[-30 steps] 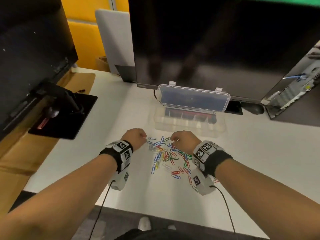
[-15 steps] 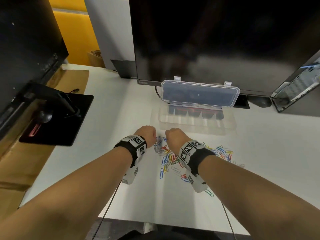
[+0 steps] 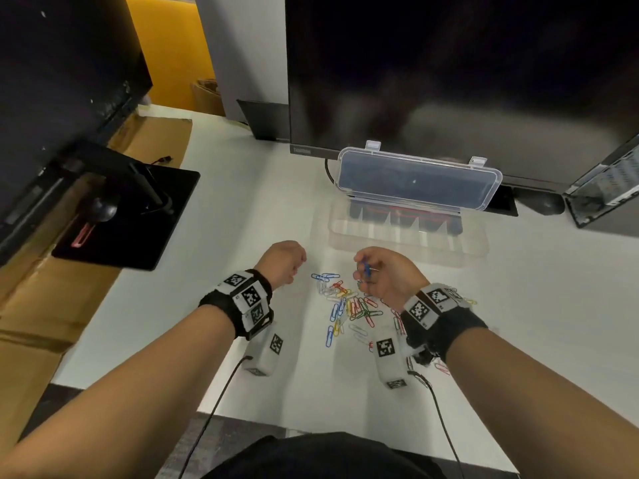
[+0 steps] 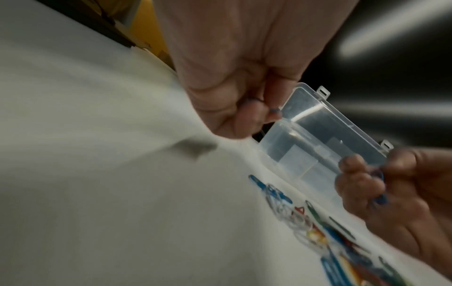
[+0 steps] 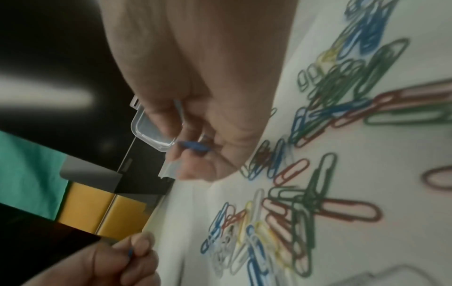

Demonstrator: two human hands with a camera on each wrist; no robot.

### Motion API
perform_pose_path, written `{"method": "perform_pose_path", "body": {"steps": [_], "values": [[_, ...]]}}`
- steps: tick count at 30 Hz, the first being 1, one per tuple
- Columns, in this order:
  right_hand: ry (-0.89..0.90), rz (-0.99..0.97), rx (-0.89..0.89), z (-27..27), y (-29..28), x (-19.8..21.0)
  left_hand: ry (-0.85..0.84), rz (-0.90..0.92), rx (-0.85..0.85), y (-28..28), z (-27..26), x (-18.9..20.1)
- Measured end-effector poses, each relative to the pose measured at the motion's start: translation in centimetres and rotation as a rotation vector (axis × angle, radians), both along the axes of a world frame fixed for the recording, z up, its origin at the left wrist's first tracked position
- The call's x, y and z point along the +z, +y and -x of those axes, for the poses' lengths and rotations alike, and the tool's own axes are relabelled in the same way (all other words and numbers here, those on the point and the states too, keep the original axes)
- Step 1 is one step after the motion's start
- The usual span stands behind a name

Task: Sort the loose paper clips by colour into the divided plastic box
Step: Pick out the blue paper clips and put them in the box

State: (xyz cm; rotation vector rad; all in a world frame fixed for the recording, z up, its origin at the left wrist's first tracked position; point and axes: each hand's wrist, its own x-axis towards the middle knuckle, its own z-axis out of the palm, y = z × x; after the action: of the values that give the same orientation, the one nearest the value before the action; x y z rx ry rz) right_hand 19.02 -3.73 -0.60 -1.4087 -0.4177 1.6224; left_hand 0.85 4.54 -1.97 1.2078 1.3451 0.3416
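Observation:
A heap of loose paper clips (image 3: 349, 307) in blue, red, green, yellow and white lies on the white desk (image 3: 242, 219) between my hands. Behind it stands the clear divided box (image 3: 408, 242), its lid (image 3: 416, 181) tilted up against the monitor. My left hand (image 3: 294, 267) hovers curled at the heap's left edge; the left wrist view shows it pinching a blue clip (image 4: 275, 111). My right hand (image 3: 363, 273) is raised over the heap's far right side and pinches blue clips (image 3: 366, 269), seen too in the right wrist view (image 5: 194, 146).
A large dark monitor (image 3: 449, 81) fills the back of the desk. A second monitor's black base (image 3: 131, 216) sits at the left on brown cardboard (image 3: 31, 305). A mouse (image 3: 539, 202) and a computer case (image 3: 605, 188) are at the back right.
Both hands have come up off the heap, and the right one has turned so its blue clips show. The head view has shifted closer and leftward.

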Motion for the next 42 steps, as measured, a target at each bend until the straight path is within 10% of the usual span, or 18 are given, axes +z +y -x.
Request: {"method": "perform_pose_path", "body": {"steps": [2,6,9,14,20,25,29,34,42], "values": [[-0.107,0.031,-0.014,0.6,1.1,-0.5,0.131,-0.157,-0.125,-0.3,-0.3,-0.6],[-1.068,-0.093,0.479,2.3,2.4,-2.3,0.5,-0.486,-0.464,-0.7,-0.2,-1.4],[-1.294,-0.106,0.634,2.7,2.5,-2.8,0.575,-0.528,-0.519,-0.2,0.4,-1.3],[-1.231,-0.009,0.605,1.7,2.7,-2.0,0.664,-0.509,-0.54,-0.6,1.5,-1.2],[-0.156,-0.053,0.084,-0.3,0.1,0.2,0.655,-0.565,-0.612,-1.0,1.1,-0.6],[0.083,0.025,0.058,-1.1,-3.4,-0.4,0.74,-0.413,-0.732,-0.3,0.8,-0.3],[-0.285,0.035,0.117,0.4,-5.1,-0.9,0.426,-0.237,-0.464,-0.9,1.9,0.2],[-1.133,-0.155,0.699,3.9,-5.2,-1.9,-0.225,0.146,-0.003,-3.0,3.6,0.8],[-1.232,-0.114,0.652,3.1,-5.0,-0.5,-0.191,0.104,-0.043,-4.6,4.1,1.1]]}}
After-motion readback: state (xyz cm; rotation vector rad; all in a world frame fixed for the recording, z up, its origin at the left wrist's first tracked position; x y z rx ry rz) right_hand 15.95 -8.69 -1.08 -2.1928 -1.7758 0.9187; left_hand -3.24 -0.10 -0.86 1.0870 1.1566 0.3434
